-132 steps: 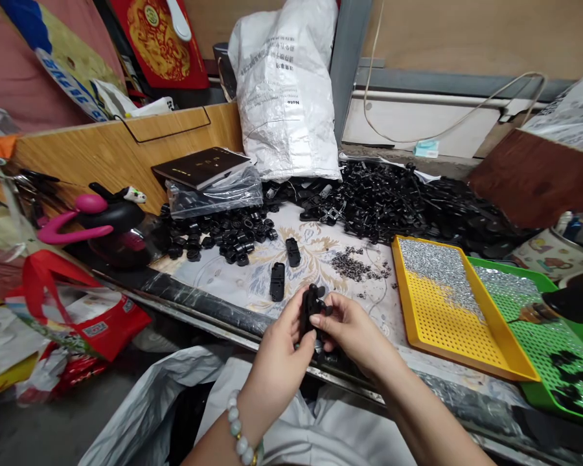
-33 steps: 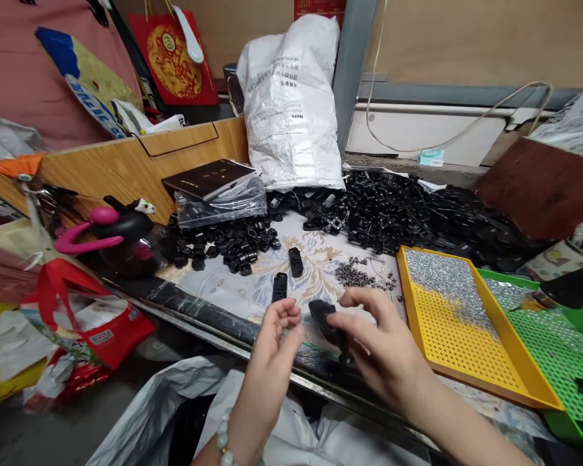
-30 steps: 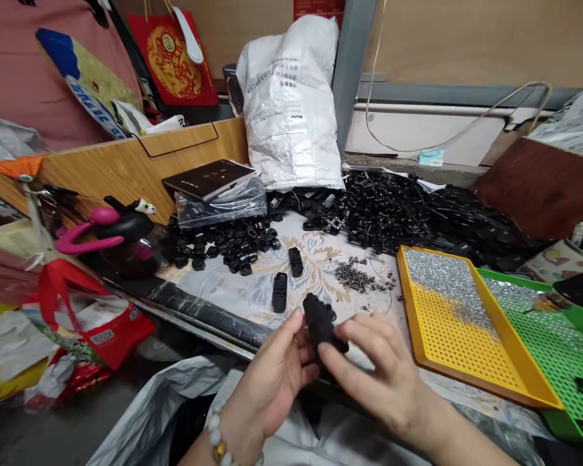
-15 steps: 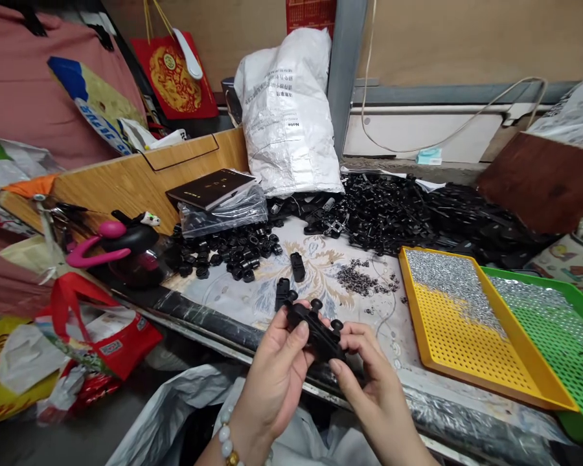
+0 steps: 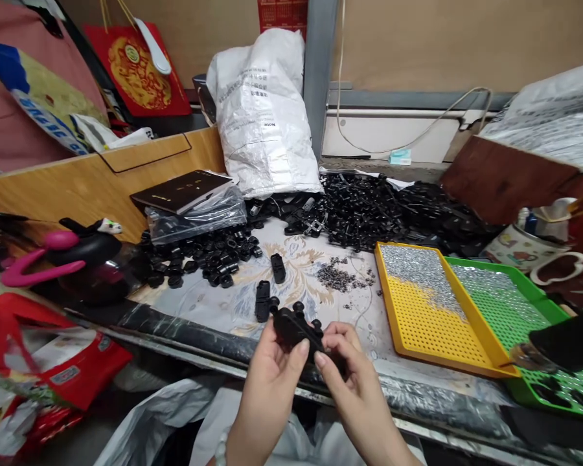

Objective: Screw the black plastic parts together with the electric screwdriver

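Note:
Both hands hold one black plastic part [image 5: 294,329] with round knobs along its far edge, above the table's front edge. My left hand [image 5: 276,382] grips its left side, the thumb lying on the near face. At the right end, my right hand [image 5: 352,372] has its thumb and fingers closed on the same part. Just beyond the hands, a black piece [image 5: 262,300] and a second black piece [image 5: 278,268] lie on the patterned table cover [image 5: 238,294].
Small dark bits [image 5: 340,275] lie mid-table. A yellow tray [image 5: 422,330] and a green tray [image 5: 505,310] with silvery pieces are at the right. A co-worker's dark sleeve [image 5: 568,340] reaches over the green one. Black parts [image 5: 359,210] are heaped behind.
The view has shifted right, so the table things appear further left. Both hands still hold the black part, now tilted differently. A dark sleeve and hand have come in over the green tray.

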The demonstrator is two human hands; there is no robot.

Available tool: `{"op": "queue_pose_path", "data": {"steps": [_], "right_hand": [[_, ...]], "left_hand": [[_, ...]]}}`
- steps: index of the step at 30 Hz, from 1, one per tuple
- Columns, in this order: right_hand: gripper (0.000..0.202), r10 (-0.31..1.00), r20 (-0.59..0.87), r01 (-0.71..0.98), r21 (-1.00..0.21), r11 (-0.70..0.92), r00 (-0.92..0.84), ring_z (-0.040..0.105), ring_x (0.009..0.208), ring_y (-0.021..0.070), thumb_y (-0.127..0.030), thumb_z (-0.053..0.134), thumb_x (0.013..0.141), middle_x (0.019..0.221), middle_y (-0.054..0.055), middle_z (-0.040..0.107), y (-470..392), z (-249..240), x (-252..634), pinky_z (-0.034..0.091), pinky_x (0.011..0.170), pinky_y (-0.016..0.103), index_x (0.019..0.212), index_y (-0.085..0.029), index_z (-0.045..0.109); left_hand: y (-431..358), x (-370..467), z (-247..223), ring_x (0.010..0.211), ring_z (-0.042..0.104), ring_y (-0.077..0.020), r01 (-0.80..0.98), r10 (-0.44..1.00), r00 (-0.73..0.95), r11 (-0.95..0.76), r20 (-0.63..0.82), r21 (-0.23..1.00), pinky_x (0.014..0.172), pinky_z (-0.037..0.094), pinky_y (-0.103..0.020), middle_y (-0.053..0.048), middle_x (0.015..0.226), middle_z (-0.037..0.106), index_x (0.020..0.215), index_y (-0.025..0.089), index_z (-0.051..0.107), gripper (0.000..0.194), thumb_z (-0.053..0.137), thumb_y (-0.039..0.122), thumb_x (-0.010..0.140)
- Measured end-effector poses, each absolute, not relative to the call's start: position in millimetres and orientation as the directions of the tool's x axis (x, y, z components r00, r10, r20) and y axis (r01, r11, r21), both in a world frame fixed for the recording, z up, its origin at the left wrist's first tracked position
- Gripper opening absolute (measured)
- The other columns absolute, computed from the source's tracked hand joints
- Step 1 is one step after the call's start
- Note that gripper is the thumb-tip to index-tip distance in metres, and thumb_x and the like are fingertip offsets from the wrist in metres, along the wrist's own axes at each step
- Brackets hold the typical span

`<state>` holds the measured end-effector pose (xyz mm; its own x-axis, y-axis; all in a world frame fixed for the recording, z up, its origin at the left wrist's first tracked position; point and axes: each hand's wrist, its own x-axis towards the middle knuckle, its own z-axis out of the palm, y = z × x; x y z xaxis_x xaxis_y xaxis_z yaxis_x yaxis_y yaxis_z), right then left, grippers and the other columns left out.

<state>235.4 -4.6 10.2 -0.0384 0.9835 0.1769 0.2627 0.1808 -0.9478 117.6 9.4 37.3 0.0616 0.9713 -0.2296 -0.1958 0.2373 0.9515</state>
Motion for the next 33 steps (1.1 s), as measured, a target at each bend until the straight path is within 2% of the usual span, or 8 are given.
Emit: {"op": "queue_pose_path", "data": {"steps": [2, 5, 8, 10, 12, 16, 23, 33], "right_hand": [[0.011, 0.965, 0.26, 0.41, -0.876, 0.253, -0.04, 0.047, 0.095, 0.0113, -0.025, 0.046, 0.085, 0.1, 0.006, 0.043, -8, 12, 243, 0.042, 0.08, 0.02, 0.087, -0.016, 0.053], [0.019, 0.821, 0.567, 0.643, -0.653, 0.399, 0.066, 0.045, 0.102, 0.0144, -0.015, 0.049, 0.081, 0.106, 0.009, 0.042, -13, 27, 276, 0.04, 0.086, 0.027, 0.1, -0.016, 0.051], [0.034, 0.353, 0.855, 0.785, -0.5, 0.365, 0.38, 0.047, 0.098, 0.0165, -0.009, 0.059, 0.072, 0.103, 0.008, 0.043, -7, 60, 329, 0.039, 0.085, 0.033, 0.103, -0.019, 0.049], [0.053, 0.177, 0.853, 0.785, -0.522, 0.334, 0.492, 0.048, 0.098, 0.0155, -0.01, 0.065, 0.066, 0.111, 0.009, 0.042, 8, 85, 365, 0.043, 0.079, 0.029, 0.113, -0.021, 0.044], [0.054, 0.358, 0.726, 0.635, -0.687, 0.353, 0.587, 0.051, 0.098, 0.0147, -0.017, 0.065, 0.071, 0.11, 0.01, 0.046, 29, 101, 392, 0.044, 0.082, 0.029, 0.119, -0.02, 0.041], [0.04, 0.67, 0.417, 0.226, -0.906, 0.357, 0.614, 0.059, 0.071, 0.0149, -0.039, 0.064, 0.072, 0.087, 0.009, 0.058, 78, 94, 407, 0.05, 0.063, 0.028, 0.097, -0.011, 0.05], [0.044, 0.654, 0.363, 0.075, -0.902, 0.425, 0.663, 0.054, 0.05, 0.0105, -0.047, 0.063, 0.071, 0.069, 0.006, 0.057, 120, 49, 398, 0.047, 0.048, 0.021, 0.083, -0.007, 0.049], [0.041, 0.695, 0.399, 0.016, -0.873, 0.487, 0.598, 0.056, 0.055, 0.0098, -0.044, 0.062, 0.073, 0.076, 0.006, 0.058, 140, 37, 395, 0.049, 0.053, 0.021, 0.086, -0.009, 0.048]], "left_hand": [[11, 121, 35, 0.109, 0.048, -0.0136, -0.197, 0.964, 0.091, 0.264, -0.25, 0.944, 0.09, 0.041, -0.019, -0.005, 0.114, 0.053, 0.11, 0.02, 0.042, 0.035, 0.054, 0.033, 0.081], [16, 128, 30, 0.11, 0.047, -0.0166, -0.218, 0.936, 0.148, 0.347, -0.321, 0.912, 0.095, 0.038, -0.024, -0.007, 0.118, 0.051, 0.115, 0.018, 0.04, 0.041, 0.054, 0.035, 0.08], [22, 140, 26, 0.103, 0.052, -0.0196, -0.212, 0.883, 0.211, 0.459, -0.418, 0.863, 0.091, 0.041, -0.028, -0.008, 0.115, 0.051, 0.114, 0.017, 0.041, 0.045, 0.056, 0.039, 0.077], [25, 151, 25, 0.096, 0.056, -0.0204, -0.2, 0.841, 0.29, 0.52, -0.457, 0.83, 0.085, 0.045, -0.029, -0.008, 0.108, 0.053, 0.112, 0.017, 0.042, 0.045, 0.057, 0.041, 0.076], [27, 163, 26, 0.088, 0.059, -0.0194, -0.179, 0.805, 0.35, 0.56, -0.48, 0.809, 0.081, 0.047, -0.029, -0.007, 0.102, 0.055, 0.109, 0.017, 0.043, 0.043, 0.057, 0.04, 0.076], [27, 175, 25, 0.082, 0.06, -0.0165, -0.141, 0.779, 0.366, 0.587, -0.509, 0.798, 0.08, 0.048, -0.03, -0.009, 0.111, 0.054, 0.109, 0.018, 0.042, 0.04, 0.055, 0.036, 0.076], [26, 172, 24, 0.086, 0.058, -0.0174, -0.091, 0.757, 0.365, 0.609, -0.543, 0.788, 0.081, 0.048, -0.03, -0.008, 0.105, 0.055, 0.11, 0.018, 0.04, 0.043, 0.056, 0.039, 0.076], [27, 176, 33, 0.083, 0.058, -0.016, -0.079, 0.734, 0.35, 0.642, -0.582, 0.762, 0.081, 0.049, -0.028, -0.007, 0.101, 0.056, 0.108, 0.018, 0.039, 0.041, 0.056, 0.036, 0.076]]}}
